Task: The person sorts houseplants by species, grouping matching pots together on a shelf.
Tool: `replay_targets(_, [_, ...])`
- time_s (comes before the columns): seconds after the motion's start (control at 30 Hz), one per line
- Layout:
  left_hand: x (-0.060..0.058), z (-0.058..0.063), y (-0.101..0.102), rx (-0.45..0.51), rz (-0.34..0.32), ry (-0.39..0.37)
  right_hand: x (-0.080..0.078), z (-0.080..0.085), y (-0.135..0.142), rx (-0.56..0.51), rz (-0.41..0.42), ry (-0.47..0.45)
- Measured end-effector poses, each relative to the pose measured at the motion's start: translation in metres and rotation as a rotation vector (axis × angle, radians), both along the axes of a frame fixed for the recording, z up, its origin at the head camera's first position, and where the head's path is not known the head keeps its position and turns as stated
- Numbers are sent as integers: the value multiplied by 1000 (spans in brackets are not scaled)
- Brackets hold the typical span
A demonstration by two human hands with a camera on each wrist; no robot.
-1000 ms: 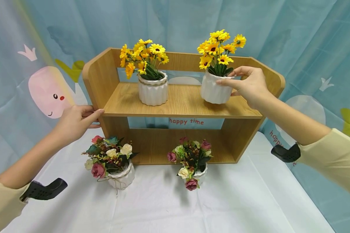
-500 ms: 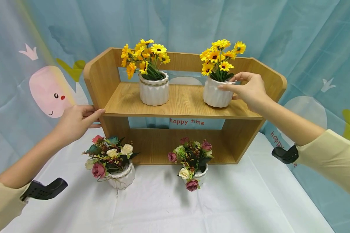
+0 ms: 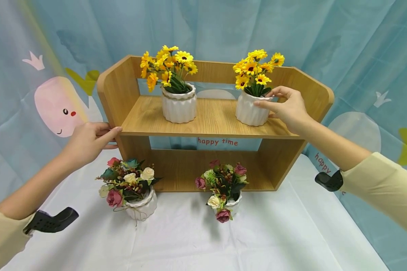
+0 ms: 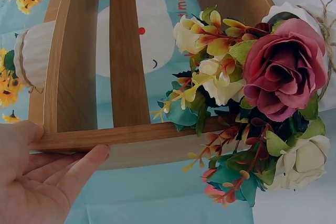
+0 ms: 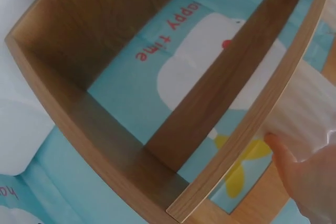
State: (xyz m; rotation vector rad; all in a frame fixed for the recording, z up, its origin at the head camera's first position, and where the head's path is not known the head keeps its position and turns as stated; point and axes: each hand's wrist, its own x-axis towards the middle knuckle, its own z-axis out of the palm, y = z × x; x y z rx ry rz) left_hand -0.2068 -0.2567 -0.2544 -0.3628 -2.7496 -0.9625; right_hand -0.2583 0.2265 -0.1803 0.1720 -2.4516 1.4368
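Note:
My right hand (image 3: 288,109) pinches the rim of a white fluted flowerpot (image 3: 251,110) with yellow daisies (image 3: 252,69), thumb outside and fingertips inside. The pot stands upright on the right part of the upper board of a wooden shelf (image 3: 210,126). In the right wrist view, the thumb (image 5: 283,156) presses the pot's wall, and the flowers are out of sight. At the shelf's left side, my left hand (image 3: 88,143) grips the side panel where the upper board meets it. The left wrist view shows its thumb and fingers (image 4: 84,174) on either side of the wood.
A second daisy pot (image 3: 179,105) stands left on the upper board. On the white cloth (image 3: 176,244), in front of the shelf, are a pot of mixed roses (image 3: 142,207) at left and another rose pot (image 3: 233,203) nearer the middle. A blue curtain (image 3: 210,30) hangs behind.
My right hand has lowered the daisy pot from just above the upper board onto it, shifting slightly right. Its grip on the rim continues. The left hand has stayed in place.

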Motion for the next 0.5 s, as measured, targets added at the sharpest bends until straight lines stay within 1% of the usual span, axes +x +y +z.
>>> replay_targets(0.13, [0,-1,0,0,2,2,3,1,1,-34,6,-32])
replay_targets(0.23, [0,-1,0,-5,6,7,7,2,3,-118,19,-51])
replay_targets(0.37, [1,0,0,-11,12,9,14,3,6,-216,36,-38])
replay_targets(0.5, [1,1,1,-15,14,9,21,2,10,-248,46,-20])
